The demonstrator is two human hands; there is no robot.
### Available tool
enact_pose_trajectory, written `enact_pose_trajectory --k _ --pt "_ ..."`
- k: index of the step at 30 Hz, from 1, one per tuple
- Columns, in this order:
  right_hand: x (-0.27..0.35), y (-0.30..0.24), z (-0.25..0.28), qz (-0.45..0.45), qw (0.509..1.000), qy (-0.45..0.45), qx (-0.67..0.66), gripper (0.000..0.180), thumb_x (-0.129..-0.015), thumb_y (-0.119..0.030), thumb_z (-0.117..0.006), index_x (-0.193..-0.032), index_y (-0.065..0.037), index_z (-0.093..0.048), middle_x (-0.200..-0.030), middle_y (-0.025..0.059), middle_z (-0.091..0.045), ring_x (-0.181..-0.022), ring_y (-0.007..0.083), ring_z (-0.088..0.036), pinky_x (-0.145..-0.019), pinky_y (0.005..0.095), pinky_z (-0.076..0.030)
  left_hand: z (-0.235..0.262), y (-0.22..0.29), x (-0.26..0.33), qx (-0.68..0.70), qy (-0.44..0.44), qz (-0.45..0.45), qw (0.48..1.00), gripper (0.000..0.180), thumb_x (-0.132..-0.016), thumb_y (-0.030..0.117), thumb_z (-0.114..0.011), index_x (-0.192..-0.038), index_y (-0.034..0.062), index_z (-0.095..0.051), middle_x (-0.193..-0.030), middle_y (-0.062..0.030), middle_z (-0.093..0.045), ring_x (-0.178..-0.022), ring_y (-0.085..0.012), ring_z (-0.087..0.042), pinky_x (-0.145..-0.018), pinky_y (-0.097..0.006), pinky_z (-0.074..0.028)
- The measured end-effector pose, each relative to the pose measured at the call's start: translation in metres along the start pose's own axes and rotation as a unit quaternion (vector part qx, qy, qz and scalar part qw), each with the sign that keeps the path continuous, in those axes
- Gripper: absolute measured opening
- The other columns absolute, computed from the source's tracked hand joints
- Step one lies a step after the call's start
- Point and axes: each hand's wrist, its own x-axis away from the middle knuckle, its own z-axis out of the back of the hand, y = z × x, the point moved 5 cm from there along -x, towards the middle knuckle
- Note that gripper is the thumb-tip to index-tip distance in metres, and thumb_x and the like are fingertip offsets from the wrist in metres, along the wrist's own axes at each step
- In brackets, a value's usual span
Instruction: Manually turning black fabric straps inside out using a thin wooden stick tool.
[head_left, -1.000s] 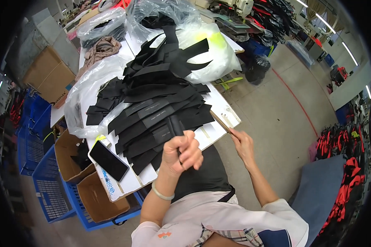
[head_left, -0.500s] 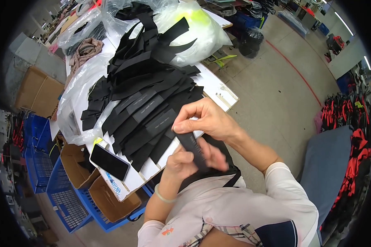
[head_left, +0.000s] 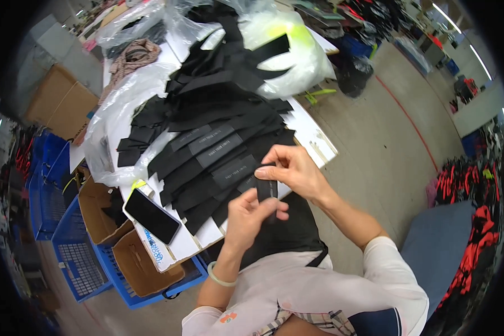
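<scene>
- Blue crates stand at the far left on the floor, with open cardboard boxes set in them.
- A dark phone lies face up on the near left corner of the white tabletop.
- Black fabric strips with grey labels are fanned across the tabletop, clear plastic bags beside and behind them.
- The left hand has its grip closed on the lower end of a single black strip, thumb pressed over it.
- The right hand pinches that strip's upper end between thumb and fingers, just off the tabletop's near edge, above the person's lap.
- Red and black garments are piled at the far right.
</scene>
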Motion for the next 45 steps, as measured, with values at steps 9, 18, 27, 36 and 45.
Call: enact_pose_trajectory --k 9,18,27,36,45 --pt "-0.027 -0.009 -0.021 0.005 0.985 -0.081 -0.151 0.011 -0.076 0.001 -0.070 -0.073 -0.001 -0.060 -0.066 -0.0008 -0.057 -0.059 0.0038 -0.053 -0.053 0.0170 -0.041 0.008 0.013 0.000 0.022 -0.103 0.018 0.994 0.030 -0.096 0.013 -0.045 -0.108 -0.0124 -0.053 -0.087 -0.0228 -0.066 -0.077 -0.0307 -0.068 -0.078 -0.038 -0.054" --pt "-0.158 -0.081 0.027 0.169 0.982 0.051 -0.068 0.024 -0.088 -0.020 -0.060 -0.082 0.003 -0.064 -0.067 0.0076 -0.062 -0.051 0.0077 -0.054 -0.046 0.0195 -0.042 0.042 0.013 -0.017 0.071 0.003 -0.016 0.997 0.032 -0.096 0.014 -0.043 -0.113 -0.0116 -0.050 -0.088 -0.0236 -0.065 -0.075 -0.0284 -0.068 -0.072 -0.034 -0.053" --pt "-0.350 -0.088 0.026 0.021 0.849 0.355 0.391 0.027 -0.074 -0.025 -0.065 -0.090 -0.003 -0.068 -0.098 0.0189 -0.066 -0.094 0.0375 -0.063 -0.078 0.0444 -0.052 0.018 0.004 -0.008 -0.018 0.000 -0.090 0.996 0.024 -0.095 0.006 -0.043 -0.109 -0.0116 -0.053 -0.099 -0.0209 -0.064 -0.090 -0.0280 -0.065 -0.086 -0.035 -0.049" --pt "-0.300 -0.206 0.029 0.405 0.896 0.111 -0.147 0.014 -0.079 -0.013 -0.071 -0.073 -0.005 -0.061 -0.066 -0.0026 -0.055 -0.059 0.0051 -0.049 -0.057 0.0225 -0.043 0.069 0.138 -0.014 -0.174 0.182 -0.384 0.888 0.035 -0.090 0.001 -0.051 -0.124 -0.0046 -0.048 -0.117 -0.0134 -0.056 -0.098 -0.0156 -0.057 -0.087 -0.029 -0.048" --pt "-0.086 -0.241 0.002 0.540 0.790 -0.056 0.284 0.016 -0.068 0.000 -0.060 -0.063 0.001 -0.045 -0.072 0.0104 -0.060 -0.065 0.0216 -0.060 -0.055 0.0330 -0.045 0.014 0.198 0.000 -0.009 0.010 -0.475 0.880 0.032 -0.090 0.005 -0.053 -0.119 -0.0086 -0.052 -0.140 -0.0226 -0.035 -0.121 -0.0270 -0.047 -0.091 -0.035 -0.050"
